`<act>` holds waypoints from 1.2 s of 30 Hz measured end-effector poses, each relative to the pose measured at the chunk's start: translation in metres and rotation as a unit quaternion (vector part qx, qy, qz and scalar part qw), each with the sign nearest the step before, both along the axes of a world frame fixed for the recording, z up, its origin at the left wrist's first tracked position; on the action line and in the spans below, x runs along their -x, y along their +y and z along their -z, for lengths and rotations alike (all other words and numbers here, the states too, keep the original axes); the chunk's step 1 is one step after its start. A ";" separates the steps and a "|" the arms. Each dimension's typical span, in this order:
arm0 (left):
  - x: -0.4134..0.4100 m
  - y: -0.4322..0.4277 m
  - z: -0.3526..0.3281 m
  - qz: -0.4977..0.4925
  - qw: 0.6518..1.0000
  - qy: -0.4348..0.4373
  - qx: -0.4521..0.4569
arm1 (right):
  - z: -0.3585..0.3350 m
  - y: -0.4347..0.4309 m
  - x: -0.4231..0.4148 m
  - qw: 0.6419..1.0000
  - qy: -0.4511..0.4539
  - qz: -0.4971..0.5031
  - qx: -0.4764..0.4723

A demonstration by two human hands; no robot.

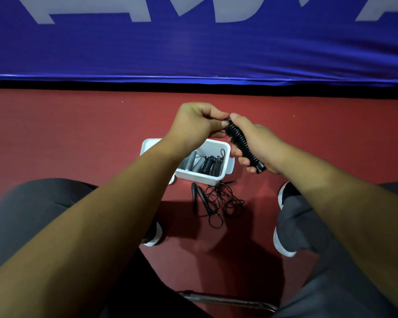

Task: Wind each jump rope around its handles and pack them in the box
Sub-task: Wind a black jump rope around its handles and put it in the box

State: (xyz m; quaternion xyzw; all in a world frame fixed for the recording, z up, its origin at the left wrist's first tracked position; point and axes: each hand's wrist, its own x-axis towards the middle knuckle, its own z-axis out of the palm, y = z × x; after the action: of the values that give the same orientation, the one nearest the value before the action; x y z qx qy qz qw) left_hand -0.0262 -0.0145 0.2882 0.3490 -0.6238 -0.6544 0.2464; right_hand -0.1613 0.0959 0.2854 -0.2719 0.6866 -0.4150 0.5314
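Note:
My right hand [255, 143] grips a black jump rope [239, 140] wound tightly around its handles, held tilted above the floor. My left hand [198, 121] pinches the bundle's upper end with its fingertips. Below them a white plastic box [226, 167] stands on the red floor, partly hidden by my left forearm; inside lie grey wound ropes [194, 162] and black wound ropes [210, 165]. In front of the box an unwound black jump rope [218, 201] lies in a loose tangle with its two handles side by side.
I sit with my knees apart, dark trousers and black-and-white shoes [283, 239] on either side of the tangle. A blue banner [193, 49] runs across the far side of the floor. A metal chair bar [228, 300] shows at the bottom.

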 end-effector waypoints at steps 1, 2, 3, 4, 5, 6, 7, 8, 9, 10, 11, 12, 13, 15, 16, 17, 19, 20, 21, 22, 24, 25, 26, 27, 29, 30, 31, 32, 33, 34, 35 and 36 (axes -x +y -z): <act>0.000 0.001 0.000 0.002 1.000 -0.003 -0.009 | 0.001 0.000 0.000 1.000 0.010 0.003 0.000; 0.001 0.002 -0.001 0.003 1.000 -0.006 -0.017 | 0.002 0.000 0.001 1.000 0.018 0.007 0.000; 0.001 0.002 -0.001 0.003 1.000 -0.008 -0.024 | 0.002 0.001 0.001 1.000 0.022 0.010 0.001; 0.001 0.003 -0.001 0.002 1.000 -0.008 -0.030 | 0.003 0.001 0.001 1.000 0.021 0.013 0.005; 0.002 0.002 -0.002 0.000 0.999 -0.007 -0.035 | 0.002 0.000 0.001 1.000 0.022 0.015 0.010; 0.002 0.002 -0.002 -0.002 0.999 -0.006 -0.036 | 0.002 0.000 0.000 0.999 0.024 0.016 0.015; 0.002 0.002 -0.002 -0.005 0.999 -0.008 -0.033 | 0.002 -0.001 -0.001 0.999 0.028 0.017 0.018; 0.002 0.002 -0.003 -0.008 1.000 -0.011 -0.027 | 0.002 -0.002 -0.001 0.999 0.032 0.018 0.019; 0.002 0.002 -0.003 -0.011 1.000 -0.014 -0.026 | 0.003 -0.002 -0.001 0.999 0.034 0.017 0.020; 0.002 0.001 -0.003 -0.012 0.999 -0.015 -0.031 | 0.003 -0.003 -0.001 0.999 0.033 0.014 0.020; 0.002 0.000 -0.002 -0.013 0.999 -0.014 -0.043 | 0.003 -0.003 -0.001 0.999 0.032 0.010 0.020; 0.001 -0.001 -0.001 -0.015 0.998 -0.012 -0.062 | 0.004 -0.003 -0.001 0.999 0.033 0.006 0.019; 0.001 -0.003 -0.001 -0.019 0.997 -0.009 -0.081 | 0.004 -0.003 -0.001 0.999 0.036 0.003 0.019; 0.001 -0.006 -0.001 -0.025 0.994 -0.001 -0.109 | 0.002 -0.004 0.000 0.999 0.050 0.002 0.019; 0.001 -0.007 -0.002 -0.025 0.993 0.003 -0.118 | 0.001 -0.005 0.000 0.998 0.063 0.002 0.020; 0.001 -0.008 -0.004 -0.025 0.992 0.007 -0.125 | 0.000 -0.006 0.000 0.997 0.074 0.001 0.019; 0.001 -0.009 -0.009 -0.023 0.990 0.012 -0.139 | -0.002 -0.006 0.000 0.996 0.084 -0.002 0.018; 0.000 -0.010 -0.011 -0.020 0.989 0.013 -0.149 | -0.002 -0.005 -0.001 0.996 0.084 -0.001 0.018; -0.001 -0.011 -0.012 -0.015 0.986 0.013 -0.163 | -0.002 -0.004 -0.002 0.996 0.083 0.000 0.019; -0.001 -0.011 -0.013 -0.010 0.984 0.012 -0.178 | -0.002 -0.003 -0.003 0.996 0.082 0.001 0.021; -0.001 -0.011 -0.013 -0.011 0.978 0.010 -0.206 | -0.002 -0.002 -0.004 0.996 0.084 0.003 0.027; -0.001 -0.011 -0.013 -0.017 0.976 0.009 -0.216 | -0.002 -0.001 -0.005 0.996 0.089 0.003 0.027; 0.000 -0.010 -0.013 -0.026 0.974 0.008 -0.223 | -0.001 -0.001 -0.005 0.995 0.094 0.003 0.028; 0.000 -0.010 -0.013 -0.034 0.974 0.008 -0.225 | -0.001 -0.001 -0.004 0.995 0.099 0.005 0.028; 0.002 -0.009 -0.014 -0.043 0.975 0.003 -0.216 | 0.000 -0.001 -0.003 0.994 0.101 0.010 0.033; 0.003 -0.008 -0.014 -0.047 0.978 -0.001 -0.205 | 0.001 -0.001 -0.003 0.994 0.100 0.011 0.036; 0.004 -0.007 -0.013 -0.051 0.981 -0.006 -0.187 | 0.001 0.000 -0.002 0.994 0.100 0.010 0.038; 0.005 -0.005 -0.012 -0.056 0.984 -0.012 -0.167 | 0.002 0.000 -0.002 0.994 0.099 0.007 0.037; 0.006 -0.004 -0.011 -0.060 0.987 -0.016 -0.149 | 0.002 0.000 -0.002 0.995 0.097 0.004 0.035; 0.006 -0.002 -0.010 -0.062 0.988 -0.014 -0.141 | 0.003 0.000 -0.001 0.995 0.090 0.006 0.033; 0.006 -0.001 -0.009 -0.063 0.988 -0.007 -0.143 | 0.004 0.000 -0.001 0.996 0.079 0.013 0.033; 0.005 -0.001 -0.009 -0.065 0.986 0.005 -0.153 | 0.004 -0.001 0.000 0.997 0.067 0.022 0.034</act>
State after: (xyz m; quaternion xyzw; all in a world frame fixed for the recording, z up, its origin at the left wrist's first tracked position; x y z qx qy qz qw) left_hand -0.0310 -0.0153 0.2970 0.4193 -0.4909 -0.7266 0.2348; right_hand -0.1609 0.0950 0.2813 -0.3018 0.7122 -0.4306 0.4651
